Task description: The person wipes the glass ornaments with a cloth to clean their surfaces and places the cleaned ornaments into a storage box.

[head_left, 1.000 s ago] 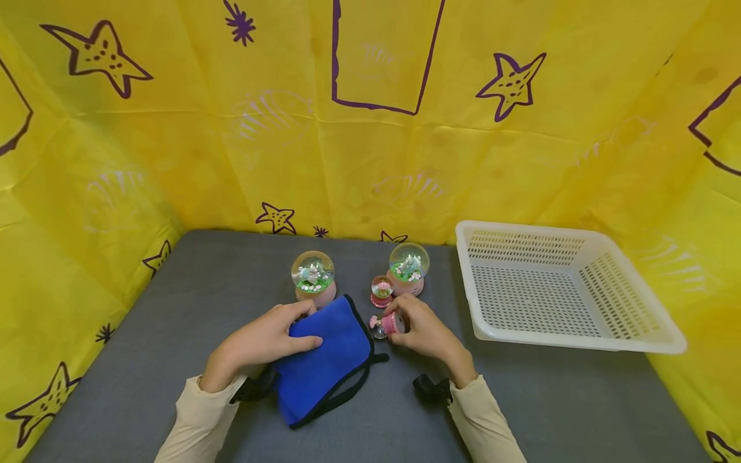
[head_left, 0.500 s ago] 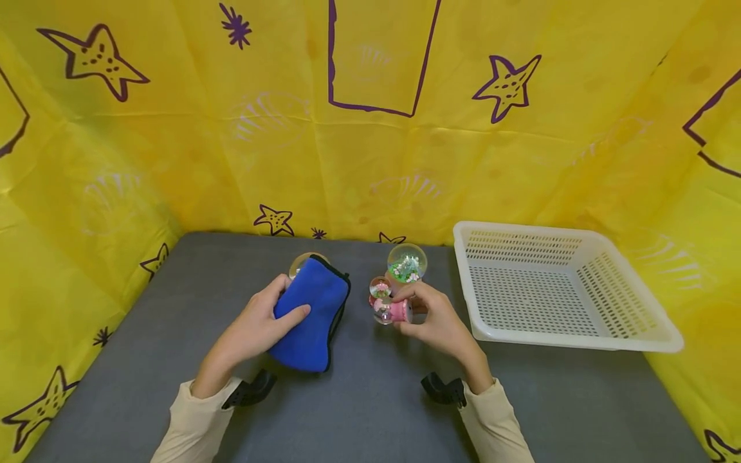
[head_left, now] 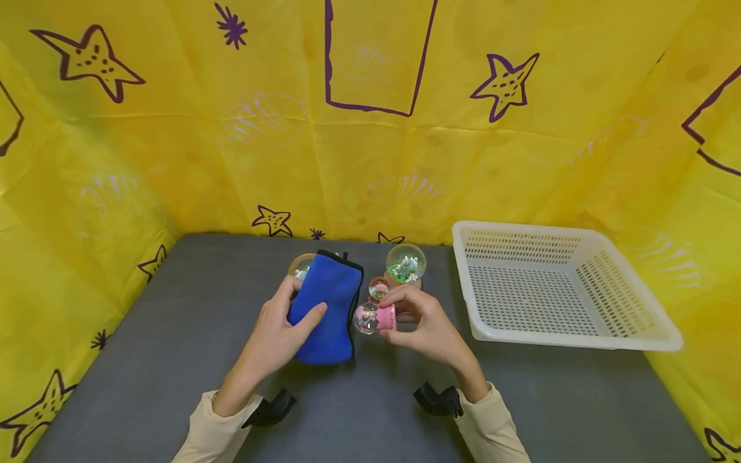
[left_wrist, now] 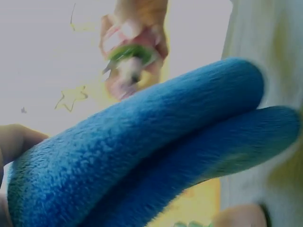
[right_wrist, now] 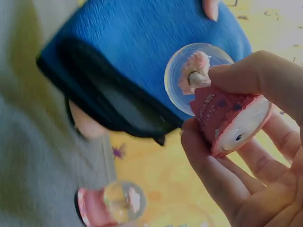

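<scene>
My left hand [head_left: 283, 328] grips a folded blue cloth [head_left: 330, 308] with black edging, thumb on top. In the left wrist view the fuzzy cloth [left_wrist: 142, 127] is doubled over. A small snow globe [head_left: 376, 317] with a pink base is pinched between the thumb and fingers of my right hand [head_left: 425, 321], lying sideways with its dome toward the cloth. Seen from the right wrist, the globe's pink base [right_wrist: 232, 120] has a white underside, and its dome overlaps the cloth in view; whether they touch I cannot tell.
Behind the hands stand a large snow globe [head_left: 406, 263] and a small one [head_left: 379, 288]. Another large globe [head_left: 300, 265] is partly hidden by the cloth. A white plastic basket [head_left: 567, 344] sits at the right of the grey table [head_left: 191, 302], against a yellow curtain [head_left: 370, 154].
The right hand has lifted the small globe and brought it left toward the cloth. The left hand has raised the cloth off the table, and its strap no longer hangs in front.
</scene>
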A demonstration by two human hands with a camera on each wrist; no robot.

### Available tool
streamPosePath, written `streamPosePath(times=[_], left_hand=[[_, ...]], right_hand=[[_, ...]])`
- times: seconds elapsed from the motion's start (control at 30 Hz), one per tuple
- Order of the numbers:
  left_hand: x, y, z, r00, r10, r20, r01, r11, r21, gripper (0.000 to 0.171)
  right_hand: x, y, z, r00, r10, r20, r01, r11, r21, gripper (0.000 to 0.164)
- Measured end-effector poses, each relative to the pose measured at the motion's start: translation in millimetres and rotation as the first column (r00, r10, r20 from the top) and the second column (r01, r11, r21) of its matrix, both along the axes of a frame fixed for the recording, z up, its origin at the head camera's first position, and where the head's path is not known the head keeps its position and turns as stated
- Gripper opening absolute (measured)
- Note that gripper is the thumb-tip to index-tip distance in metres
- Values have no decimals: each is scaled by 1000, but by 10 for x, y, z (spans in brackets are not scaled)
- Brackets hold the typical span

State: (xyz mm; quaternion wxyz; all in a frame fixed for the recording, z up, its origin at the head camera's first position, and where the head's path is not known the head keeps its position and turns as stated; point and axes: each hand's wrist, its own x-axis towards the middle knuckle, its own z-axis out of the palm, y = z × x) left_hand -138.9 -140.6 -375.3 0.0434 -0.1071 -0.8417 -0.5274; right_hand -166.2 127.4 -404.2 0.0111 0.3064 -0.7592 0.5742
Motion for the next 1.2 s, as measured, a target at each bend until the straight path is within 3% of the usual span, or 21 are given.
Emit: streamPosePath(times=[0.13, 0.23, 0.33, 0.4, 0.47, 0.57, 0.7, 0.83, 0.97, 1.07, 1.13, 1.2], left_hand=[[37, 96, -41, 997, -16, -81, 23, 995, 93, 25], [54, 128, -71, 986, -86, -140, 108, 982, 152, 24], [57, 120, -88, 959, -203, -200, 239, 955, 174, 19], [48, 102, -89, 932, -293, -214, 334, 922, 195, 15], [34, 81, -93, 918, -335, -215, 378, 901, 211, 17], [10, 67, -104, 913, -361, -188, 401, 878, 260, 20], [-15, 70, -133, 919, -371, -136, 395, 877, 275, 48], [-15, 77, -140, 919, -393, -41, 392, 894, 217, 65], [-10, 78, -144, 905, -426, 25, 416, 894, 168, 69], [-13, 78, -156, 895, -444, 33, 434, 887, 158, 67], [-20, 81, -169, 900, -436, 8, 431, 890, 148, 61], [-24, 89, -183, 915, -402, -32, 402, 906, 132, 53]], right_hand=[[34, -52, 24, 999, 23, 26, -21, 997, -71, 41], [48, -84, 30, 999, 20, 35, -16, 994, -110, 41], [56, -102, 28, 998, 1, 61, 8, 990, -143, 41], [61, -105, 25, 997, -10, 76, 23, 987, -161, 40], [65, -107, 22, 996, -12, 89, 28, 983, -179, 41], [77, -110, 27, 996, 6, 88, 11, 981, -195, 41], [105, -136, 52, 996, 50, 71, -35, 978, -204, 41], [133, -164, 66, 996, 75, 54, -62, 976, -211, 40], [154, -194, 70, 996, 82, 44, -70, 971, -226, 39], [167, -227, 71, 995, 92, 44, -79, 969, -235, 40], [173, -244, 67, 994, 97, 48, -83, 968, -239, 40], [177, -254, 57, 993, 98, 60, -81, 968, -237, 39]])
